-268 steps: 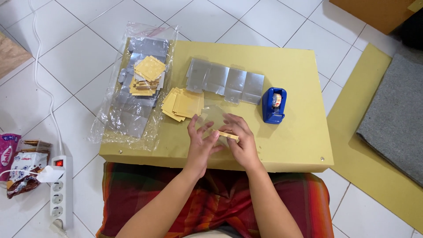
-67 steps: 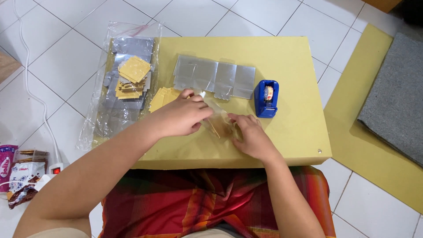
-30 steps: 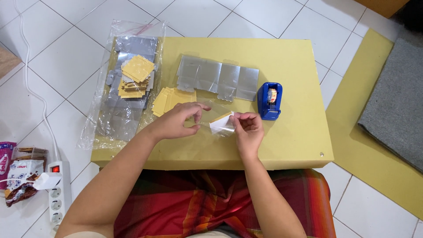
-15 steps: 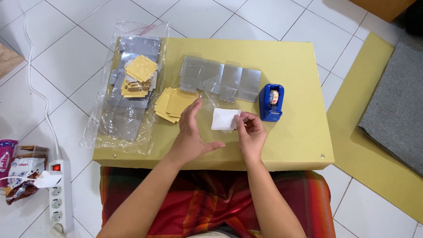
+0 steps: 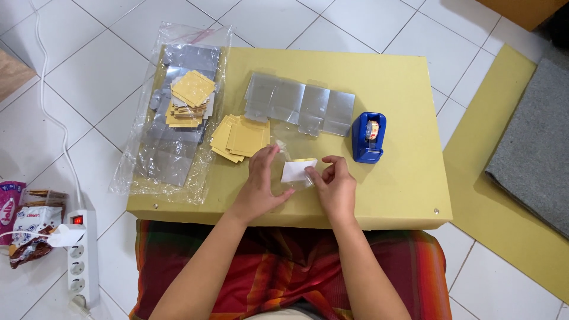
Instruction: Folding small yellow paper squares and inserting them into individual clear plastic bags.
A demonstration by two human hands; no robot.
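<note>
tape dispenser (image 5: 368,137) right of card stack (image 5: 240,137)

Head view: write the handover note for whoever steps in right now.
Left hand: open, fingers against the small clear plastic sleeve on the low yellow table.
Right hand: fingertips pinching the sleeve's right edge, where a white card shows over a yellow one.
Nearby: loose pile of yellow square cards, row of silver foil pouches, blue tape dispenser, second stack of yellow cards on a clear plastic sheet.
Done: cards appear to be in the sleeve.
Left: sleeve looks unsealed; loose cards remain.
</note>
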